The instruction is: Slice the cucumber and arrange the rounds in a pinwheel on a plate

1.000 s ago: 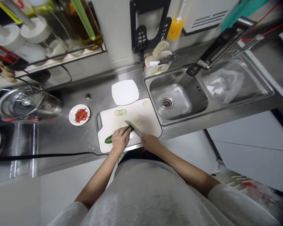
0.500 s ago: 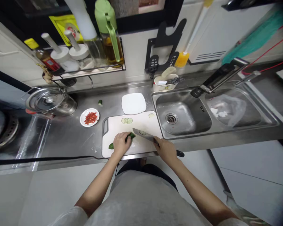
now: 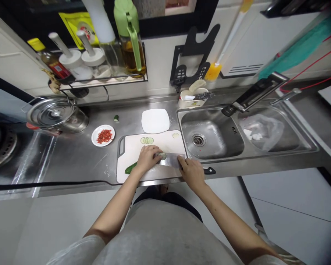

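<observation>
Right hand (image 3: 192, 173) clamped round a knife (image 3: 172, 160); left hand (image 3: 147, 159) at a cucumber slice (image 3: 162, 156) on that knife, pinch or mere touch impossible to tell; cucumber (image 3: 130, 168) lies left of the left hand on the cutting board (image 3: 131, 149), overlapping slices (image 3: 147, 140) farther back, white plate (image 3: 155, 120) beyond, sink (image 3: 215, 129) to the right.

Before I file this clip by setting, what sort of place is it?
Most likely a kitchen: a metal sink is set into the counter, a lidded pot stands toward the left, and pale round slices lie on a cutting board.
</observation>
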A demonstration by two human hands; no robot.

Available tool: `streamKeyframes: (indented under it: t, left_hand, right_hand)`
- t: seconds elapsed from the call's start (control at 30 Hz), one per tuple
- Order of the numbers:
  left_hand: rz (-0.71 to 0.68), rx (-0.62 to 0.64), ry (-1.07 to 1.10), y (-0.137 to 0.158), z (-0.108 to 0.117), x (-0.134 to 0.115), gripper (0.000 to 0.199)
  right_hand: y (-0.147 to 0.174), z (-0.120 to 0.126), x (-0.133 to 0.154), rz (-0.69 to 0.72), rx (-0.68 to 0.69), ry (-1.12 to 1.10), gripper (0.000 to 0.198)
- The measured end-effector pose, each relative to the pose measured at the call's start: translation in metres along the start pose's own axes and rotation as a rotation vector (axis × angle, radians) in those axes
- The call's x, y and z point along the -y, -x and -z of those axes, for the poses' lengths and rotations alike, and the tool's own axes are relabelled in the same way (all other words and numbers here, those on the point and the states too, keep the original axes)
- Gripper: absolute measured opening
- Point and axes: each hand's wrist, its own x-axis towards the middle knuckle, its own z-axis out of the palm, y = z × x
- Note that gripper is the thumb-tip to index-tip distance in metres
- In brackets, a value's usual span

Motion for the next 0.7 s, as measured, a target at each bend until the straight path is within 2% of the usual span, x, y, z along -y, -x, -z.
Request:
streamKeyframes:
  t: [0.1, 0.27, 0.33, 0.5, 0.7]
  left_hand:
    - [0.054, 0.004, 0.057, -0.004, -0.004, -0.002, 0.010]
    - [0.471, -0.084, 0.082, -0.027, -0.010, 0.012, 0.011]
    - [0.581, -0.116, 0.034, -0.041, -0.011, 0.022, 0.010]
    - [0.660, -0.110, -0.069, -0.065, -0.013, 0.041, 0.012]
    - [0.612, -0.127, -0.188, -0.071, -0.018, 0.046, 0.013]
  right_hand:
    - [0.001, -0.001, -0.002, -0.011, 0.033, -0.011, 0.044]
    - [0.003, -0.001, -0.010, -0.058, 0.099, -0.031, 0.041]
    - [0.004, -0.001, -0.012, -0.073, 0.105, -0.030, 0.040]
    - [0.006, -0.002, -0.017, -0.080, 0.108, -0.030, 0.040]
    - [0.006, -0.007, -0.022, -0.111, 0.132, -0.050, 0.041]
